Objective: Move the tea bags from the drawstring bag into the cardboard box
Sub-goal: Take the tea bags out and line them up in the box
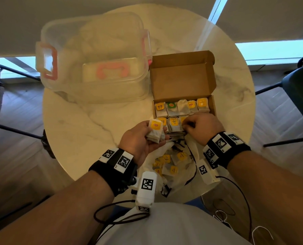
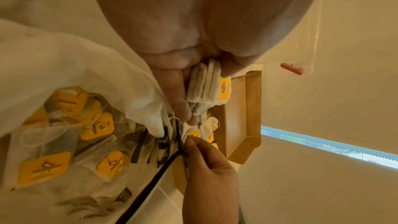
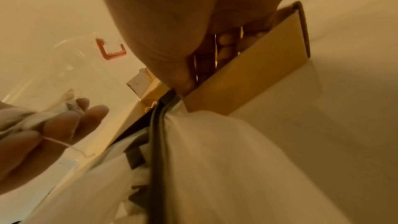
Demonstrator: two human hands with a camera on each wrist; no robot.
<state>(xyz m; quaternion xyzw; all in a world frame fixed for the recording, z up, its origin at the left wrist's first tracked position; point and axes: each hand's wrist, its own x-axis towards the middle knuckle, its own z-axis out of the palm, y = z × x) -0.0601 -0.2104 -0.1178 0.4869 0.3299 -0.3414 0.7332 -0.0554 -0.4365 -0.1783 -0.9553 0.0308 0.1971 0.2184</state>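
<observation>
The open cardboard box [image 1: 182, 82] stands on the round table, with tea bags [image 1: 182, 106] lined up in two rows inside. My left hand [image 1: 154, 137] hovers just left of the box's near corner and grips a small stack of tea bags [image 2: 206, 88] with a yellow tag on top. My right hand [image 1: 186, 125] reaches into the box's near row, fingers curled down and pinching a yellow-tagged tea bag [image 2: 193, 134]. The white drawstring bag [image 1: 194, 151] lies open under both wrists, several yellow-tagged tea bags [image 1: 173, 169] inside. In the right wrist view my fingers [image 3: 224, 43] sit behind the box wall [image 3: 247, 77].
A large clear plastic container [image 1: 94, 55] with pink latches stands at the back left, close against the box. Black drawstring cord [image 2: 155, 176] trails from the bag mouth. Dark chairs [image 1: 299, 82] flank the table [image 1: 80, 121]; wrist-camera cables hang near my lap.
</observation>
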